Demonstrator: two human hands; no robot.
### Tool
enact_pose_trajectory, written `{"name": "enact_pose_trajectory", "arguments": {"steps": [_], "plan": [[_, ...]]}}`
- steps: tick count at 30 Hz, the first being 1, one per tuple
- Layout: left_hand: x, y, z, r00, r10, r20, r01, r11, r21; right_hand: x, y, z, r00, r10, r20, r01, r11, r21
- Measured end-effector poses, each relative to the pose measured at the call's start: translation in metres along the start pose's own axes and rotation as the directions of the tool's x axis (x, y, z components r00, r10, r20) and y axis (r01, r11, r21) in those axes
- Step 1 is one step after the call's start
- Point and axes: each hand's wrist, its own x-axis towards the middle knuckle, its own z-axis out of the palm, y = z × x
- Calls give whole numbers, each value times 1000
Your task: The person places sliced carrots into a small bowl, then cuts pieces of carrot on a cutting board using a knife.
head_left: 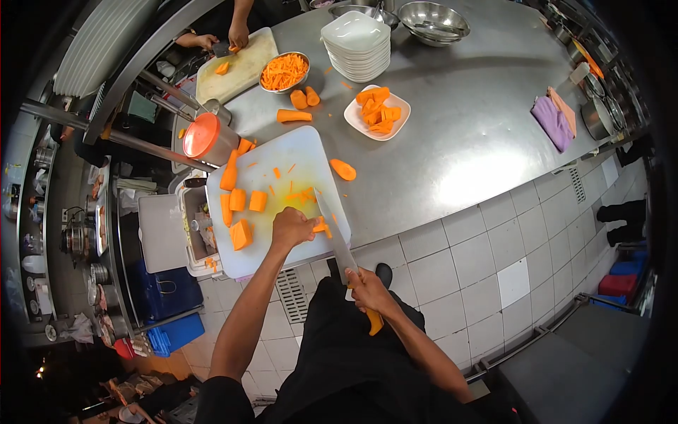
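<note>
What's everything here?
Metal table: one, silver, middle
Rectangular plastic board: one, white, on table
Yellow-handled knife: one, silver, board's edge
Carrot pieces: many, orange, board and table
Squarish dish: one, white, beyond board
Round carrot bowl: one, silver, beyond board
Stacked squarish dishes: several, white, far side
Cloths: two, purple, peach, right
Tub: one, red lid, beside board
Other kitchenware: many, mixed colours, edges
Co-worker's hands: two, top left
Left hand: one, over board
Right hand: one, holding knife

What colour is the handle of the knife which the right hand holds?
The knife handle is yellow-orange; it shows best in the head view.
</note>
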Motion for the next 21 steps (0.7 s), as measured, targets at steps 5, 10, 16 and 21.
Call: {"name": "enact_pose_trajectory", "arguments": {"steps": [5,10,16,21], "plan": [[-1,2,-1,1000,23,-10,-23,999,49,3,1,-2,999,24,22,-25,1000,18],[0,0,1,999,40,-9,-39,998,53,14,-5,-1,999,-12,53,11,999,30],[0,-3,4,998,38,-48,-35,998,56,9,-7,10,998,-50,-29,50,999,13],[0,-3,6,999,19,-51,-16,998,58,-10,-12,7,996,-50,-80,39,990,-133]]}}
